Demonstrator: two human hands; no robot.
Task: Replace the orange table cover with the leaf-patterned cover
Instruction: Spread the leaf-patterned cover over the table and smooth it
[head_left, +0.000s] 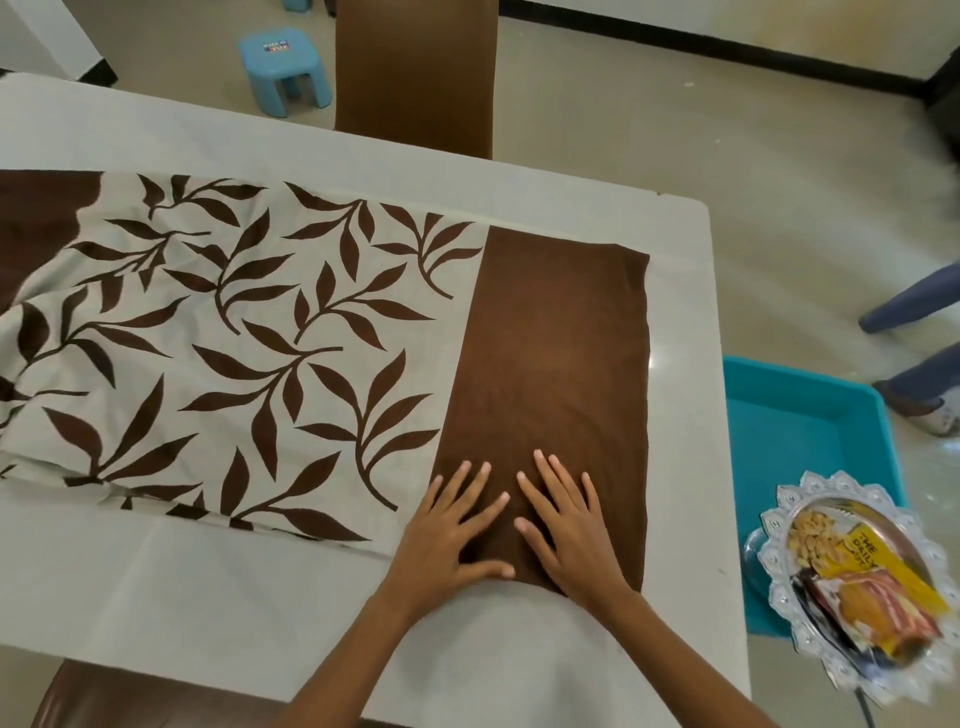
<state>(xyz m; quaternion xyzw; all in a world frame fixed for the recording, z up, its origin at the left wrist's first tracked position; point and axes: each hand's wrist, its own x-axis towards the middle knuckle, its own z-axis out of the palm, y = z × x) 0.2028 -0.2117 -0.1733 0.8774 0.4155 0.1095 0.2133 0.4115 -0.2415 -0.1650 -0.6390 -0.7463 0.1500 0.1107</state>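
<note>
The leaf-patterned cover (249, 332), cream with dark brown leaves and a plain brown end panel (561, 343), lies spread along the white table (680, 291). Its left part is rumpled and lifted in folds. My left hand (449, 530) and my right hand (563, 519) lie flat side by side, fingers straight and spread, pressing on the near edge of the brown panel. No orange cover is in view.
A brown chair back (415, 73) stands at the table's far side, another brown seat (130, 696) at the near left. A teal tub (795, 431) and a silver tray of snack packets (852, 582) sit right of the table. A blue stool (285, 67) and a person's legs (914, 332) stand on the floor.
</note>
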